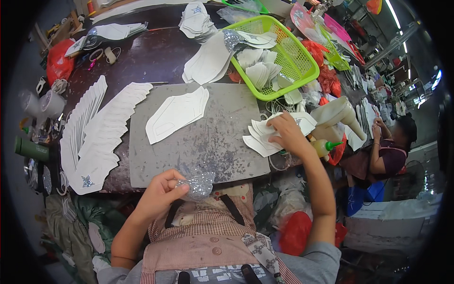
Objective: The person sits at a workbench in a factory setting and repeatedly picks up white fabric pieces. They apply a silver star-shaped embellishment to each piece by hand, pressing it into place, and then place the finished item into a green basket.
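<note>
My left hand (163,191) is closed on a silver glitter piece (199,185), pinched between thumb and fingers above the front edge of a grey board (227,118). My right hand (288,135) reaches over a fanned pile of white cut pieces (255,138) at the board's right edge. Its thumb and fingers are apart and rest on the pile. A small stack of white pointed panels (177,113) lies on the board's upper middle. To the left, white scalloped panels (106,120) are spread in overlapping rows, with a glitter star on the nearest one.
A green plastic basket (302,64) holds more white pieces at the back right. White panels with glitter (208,61) lean by it. A green-tipped bottle (324,147) stands right of my right hand. Red bags (60,61) lie far left. A co-worker (397,146) sits at right.
</note>
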A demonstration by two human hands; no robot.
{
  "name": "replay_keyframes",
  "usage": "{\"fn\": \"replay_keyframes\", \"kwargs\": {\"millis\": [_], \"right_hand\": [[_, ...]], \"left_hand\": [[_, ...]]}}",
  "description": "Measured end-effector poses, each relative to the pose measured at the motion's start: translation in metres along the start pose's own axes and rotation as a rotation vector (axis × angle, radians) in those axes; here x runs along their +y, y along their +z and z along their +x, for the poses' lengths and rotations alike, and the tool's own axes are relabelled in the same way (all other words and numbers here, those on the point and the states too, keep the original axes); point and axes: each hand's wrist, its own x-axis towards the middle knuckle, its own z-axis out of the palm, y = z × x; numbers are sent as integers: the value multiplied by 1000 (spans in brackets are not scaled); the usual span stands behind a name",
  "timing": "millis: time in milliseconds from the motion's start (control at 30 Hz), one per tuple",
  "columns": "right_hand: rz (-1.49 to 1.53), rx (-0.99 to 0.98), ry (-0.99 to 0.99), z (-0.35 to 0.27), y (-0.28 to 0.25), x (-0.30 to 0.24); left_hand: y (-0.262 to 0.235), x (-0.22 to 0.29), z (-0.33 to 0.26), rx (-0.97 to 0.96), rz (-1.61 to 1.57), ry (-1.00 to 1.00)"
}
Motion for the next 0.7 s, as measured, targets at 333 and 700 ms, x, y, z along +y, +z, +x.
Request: {"fn": "replay_keyframes", "kwargs": {"millis": [333,700], "right_hand": [[202,-523,54,11,-81,-8],[263,-56,-418,32,-10,-162]], "left_hand": [[6,-10,-14,9,96,152],[29,17,-33,-306,640,412]]}}
